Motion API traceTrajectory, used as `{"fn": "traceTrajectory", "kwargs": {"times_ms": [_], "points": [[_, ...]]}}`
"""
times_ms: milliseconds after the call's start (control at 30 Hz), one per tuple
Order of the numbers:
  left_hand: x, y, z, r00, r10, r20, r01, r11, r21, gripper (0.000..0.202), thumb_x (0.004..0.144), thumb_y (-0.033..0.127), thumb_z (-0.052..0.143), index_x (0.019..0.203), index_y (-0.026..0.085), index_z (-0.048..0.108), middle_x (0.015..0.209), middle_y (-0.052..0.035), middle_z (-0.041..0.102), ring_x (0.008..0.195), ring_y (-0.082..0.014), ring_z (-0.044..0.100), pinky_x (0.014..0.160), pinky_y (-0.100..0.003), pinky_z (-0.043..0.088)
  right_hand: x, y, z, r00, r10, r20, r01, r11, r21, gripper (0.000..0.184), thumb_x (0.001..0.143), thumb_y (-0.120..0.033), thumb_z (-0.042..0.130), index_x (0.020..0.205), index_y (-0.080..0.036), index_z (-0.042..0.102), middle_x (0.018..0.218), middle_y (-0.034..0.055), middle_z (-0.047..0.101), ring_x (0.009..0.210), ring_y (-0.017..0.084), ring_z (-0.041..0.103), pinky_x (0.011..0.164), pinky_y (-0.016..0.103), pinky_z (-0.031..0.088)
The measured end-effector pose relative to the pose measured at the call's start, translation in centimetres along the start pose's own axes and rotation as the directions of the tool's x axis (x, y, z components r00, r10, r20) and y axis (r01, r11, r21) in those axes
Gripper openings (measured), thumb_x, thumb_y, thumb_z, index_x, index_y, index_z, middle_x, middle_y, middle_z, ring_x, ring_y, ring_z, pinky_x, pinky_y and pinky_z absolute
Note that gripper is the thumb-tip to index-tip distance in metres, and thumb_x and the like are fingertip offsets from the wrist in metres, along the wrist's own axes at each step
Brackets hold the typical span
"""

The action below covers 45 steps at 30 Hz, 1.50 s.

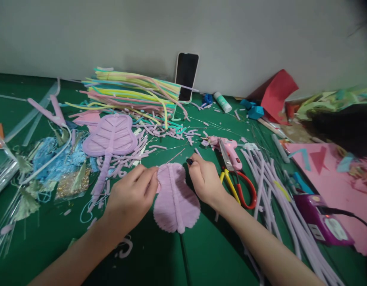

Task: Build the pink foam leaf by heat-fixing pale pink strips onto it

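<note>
In the middle lies a lilac fan-shaped piece [176, 198] made of pipe cleaners laid side by side, with a thicker rib down its centre and scalloped edges. My left hand [134, 190] is closed in a pinch on its upper left edge. At its upper right, my right hand [205, 176] is curled shut around a small dark thing [189, 161], of which only the black end shows. A finished-looking lilac fan [112, 137] with a wrapped handle rests to the left. Scissors [239, 180] with red and yellow handles lie just beyond my right wrist.
A pink glue gun [226, 149] lies behind the scissors. Bundled coloured pipe cleaners [129, 93], a phone [186, 75] and a glue stick [222, 102] stand or lie by the wall. Lilac pipe cleaners [278, 206], a purple device [321, 220] and blue tassels [56, 159] flank the arms.
</note>
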<state>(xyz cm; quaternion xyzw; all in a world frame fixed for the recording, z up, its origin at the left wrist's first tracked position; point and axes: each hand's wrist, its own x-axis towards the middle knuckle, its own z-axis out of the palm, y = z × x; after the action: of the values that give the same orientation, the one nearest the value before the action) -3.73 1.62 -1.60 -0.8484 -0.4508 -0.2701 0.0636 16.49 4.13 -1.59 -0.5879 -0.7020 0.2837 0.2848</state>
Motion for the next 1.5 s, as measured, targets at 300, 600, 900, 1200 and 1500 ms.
{"fn": "traceTrajectory", "kwargs": {"times_ms": [300, 600, 900, 1200, 1500], "points": [[0.00, -0.22, 0.11, 0.999, 0.042, -0.016, -0.041, 0.997, 0.069, 0.021, 0.089, 0.011, 0.051, 0.107, 0.009, 0.061, 0.082, -0.0069, 0.067, 0.076, -0.0177, 0.063, 0.070, -0.029, 0.050, -0.08, 0.11, 0.09, 0.997, 0.045, 0.057, -0.046, 0.999, 0.011, 0.019, 0.090, -0.032, 0.029, 0.074, -0.024, 0.034, 0.055, -0.0040, 0.039, 0.051, 0.015, 0.040, 0.053, 0.029, 0.023], [-0.02, 0.02, 0.15, 0.998, 0.027, 0.054, -0.031, 0.996, 0.084, 0.021, 0.091, 0.014, 0.049, 0.105, 0.008, 0.064, 0.080, -0.0084, 0.067, 0.075, -0.0189, 0.063, 0.067, -0.029, 0.051, 0.04, 0.01, 0.04, 0.997, 0.054, 0.054, -0.055, 0.998, 0.034, 0.019, 0.090, -0.034, 0.026, 0.075, -0.024, 0.034, 0.055, -0.0041, 0.038, 0.051, 0.015, 0.039, 0.053, 0.029, 0.023], [-0.02, 0.02, 0.13, 0.996, 0.070, 0.060, -0.077, 0.990, 0.121, 0.020, 0.089, 0.012, 0.050, 0.103, 0.008, 0.065, 0.079, -0.0087, 0.067, 0.076, -0.0195, 0.064, 0.068, -0.030, 0.051, -0.01, 0.06, 0.10, 0.997, 0.045, 0.057, -0.046, 0.999, 0.013, 0.020, 0.092, -0.033, 0.025, 0.077, -0.023, 0.034, 0.056, -0.0036, 0.040, 0.053, 0.016, 0.043, 0.054, 0.029, 0.026], [-0.11, 0.07, 0.23, 0.998, 0.003, 0.056, -0.007, 0.997, 0.078, 0.020, 0.091, 0.015, 0.049, 0.103, 0.010, 0.064, 0.079, -0.0079, 0.066, 0.077, -0.0190, 0.064, 0.068, -0.029, 0.051, -0.10, 0.02, 0.21, 0.997, 0.026, 0.078, -0.026, 1.000, -0.005, 0.020, 0.093, -0.034, 0.024, 0.076, -0.024, 0.032, 0.056, -0.0035, 0.041, 0.052, 0.017, 0.042, 0.055, 0.029, 0.025], [0.09, 0.13, 0.11, 0.998, 0.058, 0.032, -0.061, 0.993, 0.097, 0.017, 0.089, 0.012, 0.052, 0.102, 0.008, 0.063, 0.078, -0.0072, 0.066, 0.075, -0.0184, 0.062, 0.068, -0.029, 0.050, -0.18, -0.21, 0.34, 0.995, 0.033, 0.095, -0.032, 0.999, -0.010, 0.020, 0.093, -0.034, 0.025, 0.077, -0.024, 0.032, 0.056, -0.0033, 0.041, 0.053, 0.017, 0.044, 0.055, 0.029, 0.026]]}}
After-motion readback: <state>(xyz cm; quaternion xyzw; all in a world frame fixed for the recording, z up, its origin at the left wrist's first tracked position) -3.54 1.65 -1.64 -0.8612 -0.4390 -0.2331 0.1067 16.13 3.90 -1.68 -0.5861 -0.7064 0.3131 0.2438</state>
